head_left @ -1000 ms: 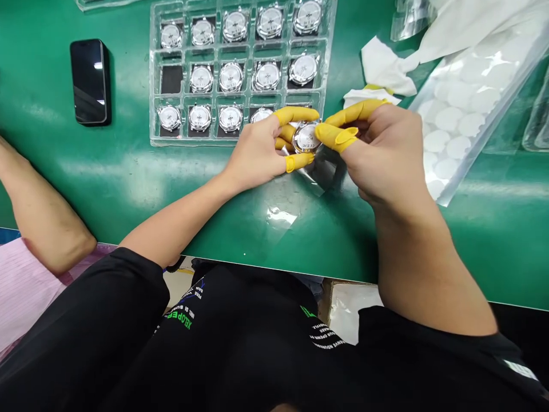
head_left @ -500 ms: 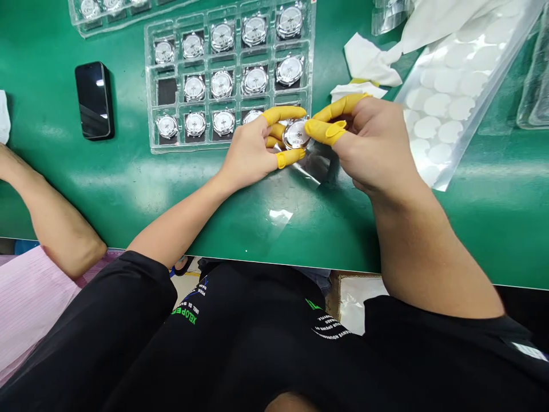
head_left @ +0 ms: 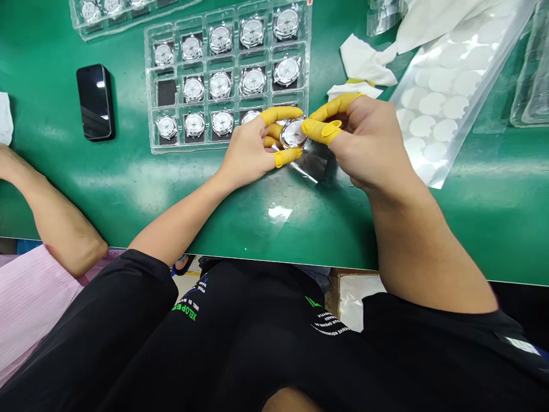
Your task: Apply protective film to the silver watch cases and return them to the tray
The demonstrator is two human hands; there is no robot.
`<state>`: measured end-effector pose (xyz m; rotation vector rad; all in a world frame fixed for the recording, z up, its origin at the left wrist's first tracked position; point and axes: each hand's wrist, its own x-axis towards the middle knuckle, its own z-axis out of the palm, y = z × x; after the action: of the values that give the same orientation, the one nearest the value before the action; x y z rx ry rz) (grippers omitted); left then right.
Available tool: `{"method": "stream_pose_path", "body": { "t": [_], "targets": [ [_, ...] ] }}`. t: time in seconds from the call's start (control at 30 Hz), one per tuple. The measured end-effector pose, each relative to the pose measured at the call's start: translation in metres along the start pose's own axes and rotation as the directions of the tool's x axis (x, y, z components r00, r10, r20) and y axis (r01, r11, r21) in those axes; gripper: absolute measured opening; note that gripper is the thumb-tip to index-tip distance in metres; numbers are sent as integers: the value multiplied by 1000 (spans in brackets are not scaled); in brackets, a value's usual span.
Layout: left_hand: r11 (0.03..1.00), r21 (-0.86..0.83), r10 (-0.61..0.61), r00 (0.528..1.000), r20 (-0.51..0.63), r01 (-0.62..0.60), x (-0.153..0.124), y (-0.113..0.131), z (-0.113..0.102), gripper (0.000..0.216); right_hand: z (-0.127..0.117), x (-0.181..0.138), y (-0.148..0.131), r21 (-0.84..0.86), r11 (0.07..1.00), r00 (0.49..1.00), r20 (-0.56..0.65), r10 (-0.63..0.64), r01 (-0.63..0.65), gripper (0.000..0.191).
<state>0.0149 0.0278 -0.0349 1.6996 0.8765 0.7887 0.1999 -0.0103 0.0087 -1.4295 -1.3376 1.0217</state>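
A round silver watch case (head_left: 293,134), its back facing up, is gripped at its edge by the yellow-cotted fingers of my left hand (head_left: 253,146). My right hand (head_left: 364,137), also in yellow finger cots, has its thumb pressed at the case's right rim with the forefinger curled behind. Whether a thin film lies between those right fingers is too small to tell. Beneath the case, a piece of clear film (head_left: 313,166) rests on the green table. Just behind my left hand lies a clear plastic tray (head_left: 151,123) with several similar watch cases on dark pads; one pocket shows only its pad.
A phone (head_left: 95,102) lies left of the tray. Part of another tray (head_left: 86,35) shows at the top left. White cloths (head_left: 366,62) and a sheet of round white stickers (head_left: 441,106) lie to the right. A co-worker's arm (head_left: 64,212) rests at the left.
Both hands stay on the watch case with nearly the same grip. The whole view has shifted slightly; little else differs.
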Motion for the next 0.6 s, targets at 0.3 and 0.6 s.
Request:
{"method": "stream_pose_path", "body": {
  "t": [0.3, 0.6],
  "targets": [
    [990, -50, -130, 991, -25, 129, -3, 16, 1, 57, 2, 3, -3, -30, 997, 992, -113, 63, -67, 68],
    [997, -44, -65, 998, -24, 64, -5, 8, 2, 52, 16, -3, 2, 162, 956, 968, 95, 231, -244, 47]
  ]
}}
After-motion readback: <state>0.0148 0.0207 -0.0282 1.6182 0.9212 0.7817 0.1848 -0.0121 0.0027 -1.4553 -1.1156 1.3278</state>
